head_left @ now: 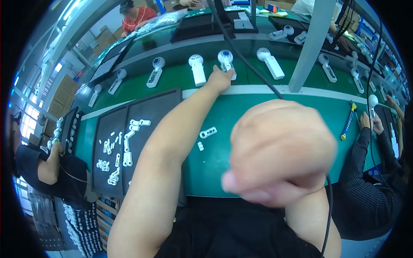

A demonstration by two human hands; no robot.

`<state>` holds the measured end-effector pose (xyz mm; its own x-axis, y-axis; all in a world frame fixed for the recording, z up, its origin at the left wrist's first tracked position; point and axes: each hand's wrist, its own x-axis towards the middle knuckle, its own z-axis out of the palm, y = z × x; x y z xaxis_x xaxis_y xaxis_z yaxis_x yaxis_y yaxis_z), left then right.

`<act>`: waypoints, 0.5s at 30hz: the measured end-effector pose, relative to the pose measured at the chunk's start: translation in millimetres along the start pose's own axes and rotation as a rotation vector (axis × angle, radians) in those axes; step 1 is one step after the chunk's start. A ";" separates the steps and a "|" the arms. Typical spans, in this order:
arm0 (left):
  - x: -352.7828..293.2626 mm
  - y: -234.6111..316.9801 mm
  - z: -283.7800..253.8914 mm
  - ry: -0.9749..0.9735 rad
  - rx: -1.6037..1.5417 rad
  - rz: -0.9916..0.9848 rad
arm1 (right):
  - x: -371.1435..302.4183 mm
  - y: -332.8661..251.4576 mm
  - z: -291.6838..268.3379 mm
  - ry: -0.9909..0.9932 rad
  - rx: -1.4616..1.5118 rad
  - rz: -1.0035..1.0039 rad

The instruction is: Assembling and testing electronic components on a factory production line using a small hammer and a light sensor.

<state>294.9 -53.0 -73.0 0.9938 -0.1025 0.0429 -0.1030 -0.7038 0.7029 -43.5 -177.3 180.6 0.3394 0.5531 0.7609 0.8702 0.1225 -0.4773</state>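
Blurred and very close to the lens, the right hand [279, 150] is curled into a loose fist, fingers pressed together; whether anything sits inside it cannot be told. A thin black cable [329, 206] runs down just beside its wrist.

Beyond it the left arm stretches out across the green desk [258, 124], and the left hand [219, 79] rests its fingertips on the handle of a small white handheld fan with a round blue-centred head [226, 62]. Its fingers are partly spread over the handle rather than wrapped round it; a firm grip cannot be made out. That fan lies on the darker green belt strip [180, 75] along the far side of the desk, in a row with others like it: one white fan [197, 69] just to the left of the touched fan, another [270, 62] just to its right, and more trailing off both ways along the strip.

Left of the outstretched forearm lies a dark rectangular tray [155, 107] scattered with small white plastic parts [116, 155]. Two more white parts [206, 134] lie loose on the desk, between the forearm and the fist.

Right of the touched fan a pale grey post [312, 47] rises from the desk. Farther right lies a screwdriver with a yellow handle [347, 122], and near it a person in a dark striped sleeve [361, 150] holds another white fan [372, 103]. At the left edge, another person in black [43, 167] works beside the tray.
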 end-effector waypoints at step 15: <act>-212.9 2.4 -121.4 -0.198 0.167 0.448 | -39.2 -15.9 -50.9 -0.494 -0.566 0.292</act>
<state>88.2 52.5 5.7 0.8253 -0.5395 0.1669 -0.5380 -0.6612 0.5228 -52.4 -242.9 180.8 0.4992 0.8148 0.2946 0.8646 -0.4460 -0.2314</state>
